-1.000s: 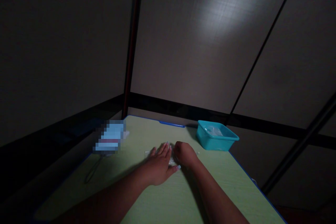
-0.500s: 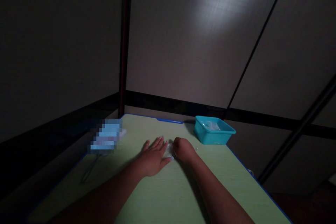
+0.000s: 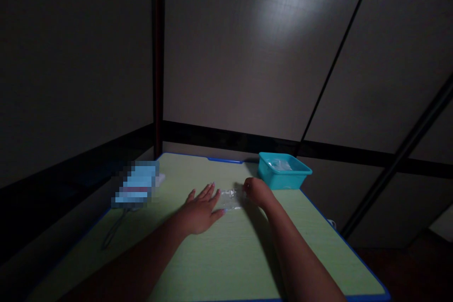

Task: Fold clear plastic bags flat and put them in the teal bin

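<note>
A clear plastic bag (image 3: 232, 199) lies flat on the green tabletop between my two hands, with light glinting off its creases. My left hand (image 3: 202, 211) is spread open, palm down, its fingertips and thumb at the bag's left end. At the other end, my right hand (image 3: 259, 192) is curled into a fist, low over the bag's right part. The fist hides that end of the bag, and whether its fingers grip anything does not show.
A turquoise plastic basket (image 3: 284, 180) with clear plastic packaging (image 3: 280, 165) inside stands at the back right edge of the blue-rimmed table (image 3: 212, 264). On the left lies a blurred-out light-blue item (image 3: 138, 184) with a cord loop (image 3: 115, 229). Dark panelled walls (image 3: 233, 56) rise behind.
My right fist has slid to the right, away from my left hand, uncovering more of the clear bag. My left hand stays spread at the bag's left end. The view has shifted slightly.
</note>
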A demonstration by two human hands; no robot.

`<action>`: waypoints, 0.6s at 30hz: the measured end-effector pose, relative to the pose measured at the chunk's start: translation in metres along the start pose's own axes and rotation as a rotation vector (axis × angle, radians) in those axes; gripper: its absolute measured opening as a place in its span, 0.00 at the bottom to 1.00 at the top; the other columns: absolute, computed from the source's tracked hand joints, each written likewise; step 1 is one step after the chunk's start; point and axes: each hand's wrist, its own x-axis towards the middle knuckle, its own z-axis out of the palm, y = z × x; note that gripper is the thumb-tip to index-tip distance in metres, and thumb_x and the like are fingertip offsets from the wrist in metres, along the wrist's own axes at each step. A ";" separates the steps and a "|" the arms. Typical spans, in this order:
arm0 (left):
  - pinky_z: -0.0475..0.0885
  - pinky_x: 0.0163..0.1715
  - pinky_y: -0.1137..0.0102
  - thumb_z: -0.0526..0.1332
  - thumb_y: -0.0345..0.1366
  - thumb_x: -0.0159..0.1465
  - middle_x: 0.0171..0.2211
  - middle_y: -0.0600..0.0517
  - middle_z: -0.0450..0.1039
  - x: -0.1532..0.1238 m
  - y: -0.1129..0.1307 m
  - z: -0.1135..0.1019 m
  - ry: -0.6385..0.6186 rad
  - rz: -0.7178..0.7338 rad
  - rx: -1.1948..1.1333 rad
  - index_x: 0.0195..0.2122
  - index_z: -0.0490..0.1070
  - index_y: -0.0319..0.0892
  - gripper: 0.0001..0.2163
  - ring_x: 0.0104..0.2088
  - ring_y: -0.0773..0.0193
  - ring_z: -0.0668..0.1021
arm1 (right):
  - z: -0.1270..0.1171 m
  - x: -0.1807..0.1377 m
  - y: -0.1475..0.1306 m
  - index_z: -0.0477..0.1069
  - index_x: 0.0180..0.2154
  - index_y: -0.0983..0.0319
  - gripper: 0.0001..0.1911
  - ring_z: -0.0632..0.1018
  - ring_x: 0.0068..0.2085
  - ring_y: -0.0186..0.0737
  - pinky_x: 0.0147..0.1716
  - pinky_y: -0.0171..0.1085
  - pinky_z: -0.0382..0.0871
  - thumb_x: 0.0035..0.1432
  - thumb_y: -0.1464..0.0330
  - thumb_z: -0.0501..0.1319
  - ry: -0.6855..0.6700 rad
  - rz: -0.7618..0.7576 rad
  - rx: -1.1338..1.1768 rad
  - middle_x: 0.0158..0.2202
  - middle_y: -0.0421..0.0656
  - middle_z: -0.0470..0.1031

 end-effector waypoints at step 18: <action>0.40 0.54 0.46 0.35 0.59 0.59 0.62 0.47 0.31 0.001 -0.003 -0.001 -0.021 0.004 -0.017 0.61 0.37 0.50 0.32 0.61 0.55 0.37 | 0.011 0.013 0.034 0.71 0.34 0.66 0.10 0.75 0.38 0.44 0.32 0.35 0.63 0.53 0.68 0.54 0.007 0.290 -0.052 0.37 0.54 0.74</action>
